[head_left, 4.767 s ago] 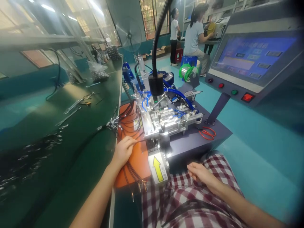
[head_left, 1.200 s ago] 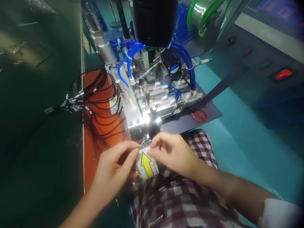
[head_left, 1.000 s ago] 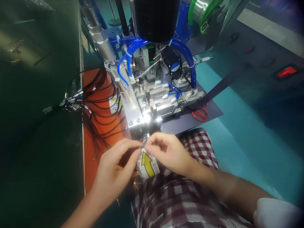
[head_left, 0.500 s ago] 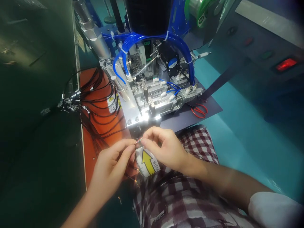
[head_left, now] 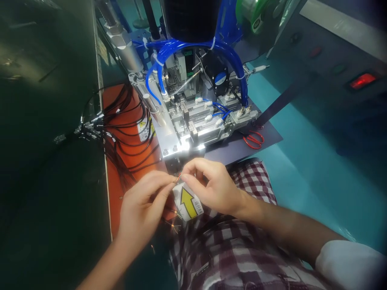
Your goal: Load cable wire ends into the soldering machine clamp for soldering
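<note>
Thin coloured wires (head_left: 179, 177) run between the fingertips of both hands, in front of the machine. My left hand (head_left: 148, 197) pinches them between thumb and forefinger. From the other side, my right hand (head_left: 211, 185) pinches the same wires, its fingertips almost touching the left ones. Just below the fingertips is a white label with a yellow arrow (head_left: 188, 201). Frayed wire ends (head_left: 174, 226) of other cables show under my left hand. Much of what lies inside the fingers is hidden.
Ahead stands a metal machine (head_left: 199, 125) with blue air hoses (head_left: 169, 52). Black cables with metal connectors (head_left: 90, 127) lie across an orange board (head_left: 113, 96) at left. Red-handled scissors (head_left: 254, 140) rest on the dark plate at right. A control box with a lit red switch (head_left: 363, 81) is farther right.
Both hands stay pinched together at nearly the same spot. The fingertips have shifted slightly, and more of the coloured wires shows between them.
</note>
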{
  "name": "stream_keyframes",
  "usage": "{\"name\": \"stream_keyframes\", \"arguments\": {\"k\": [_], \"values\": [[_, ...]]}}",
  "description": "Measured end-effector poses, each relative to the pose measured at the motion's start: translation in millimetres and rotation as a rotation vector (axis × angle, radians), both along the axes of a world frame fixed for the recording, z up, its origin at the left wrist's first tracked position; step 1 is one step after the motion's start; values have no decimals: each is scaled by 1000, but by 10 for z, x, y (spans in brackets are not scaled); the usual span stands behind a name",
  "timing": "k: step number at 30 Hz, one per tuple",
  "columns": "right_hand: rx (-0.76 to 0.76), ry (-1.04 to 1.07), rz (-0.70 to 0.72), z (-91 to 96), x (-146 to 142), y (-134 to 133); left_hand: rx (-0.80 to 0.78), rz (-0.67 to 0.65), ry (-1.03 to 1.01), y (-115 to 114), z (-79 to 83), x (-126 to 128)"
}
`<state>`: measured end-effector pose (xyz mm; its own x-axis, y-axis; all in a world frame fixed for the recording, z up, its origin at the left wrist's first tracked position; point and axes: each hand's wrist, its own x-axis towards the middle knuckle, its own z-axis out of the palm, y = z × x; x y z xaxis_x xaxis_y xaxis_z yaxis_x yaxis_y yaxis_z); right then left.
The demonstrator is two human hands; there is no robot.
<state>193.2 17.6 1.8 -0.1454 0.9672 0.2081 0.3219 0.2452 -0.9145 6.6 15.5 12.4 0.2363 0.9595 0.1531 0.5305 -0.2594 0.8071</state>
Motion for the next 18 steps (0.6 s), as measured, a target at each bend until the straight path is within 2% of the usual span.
{"name": "stream_keyframes", "arguments": {"k": [3,8,11,12,14,18], "values": [[-9,38,62,11,48,57,-29,-21,-6,17,4,-21],[-424,401,328,4,97,202,-169,-113,-90,51,1,-83],[-513,500,470,32,117,250,-186,-171,-119,74,7,-126],[-487,463,488,52,128,257,-176,-201,-121,84,11,-140],[-295,293,488,105,163,268,-136,-270,-101,110,27,-166],[363,-250,467,208,260,317,36,-393,58,165,73,-204]]}}
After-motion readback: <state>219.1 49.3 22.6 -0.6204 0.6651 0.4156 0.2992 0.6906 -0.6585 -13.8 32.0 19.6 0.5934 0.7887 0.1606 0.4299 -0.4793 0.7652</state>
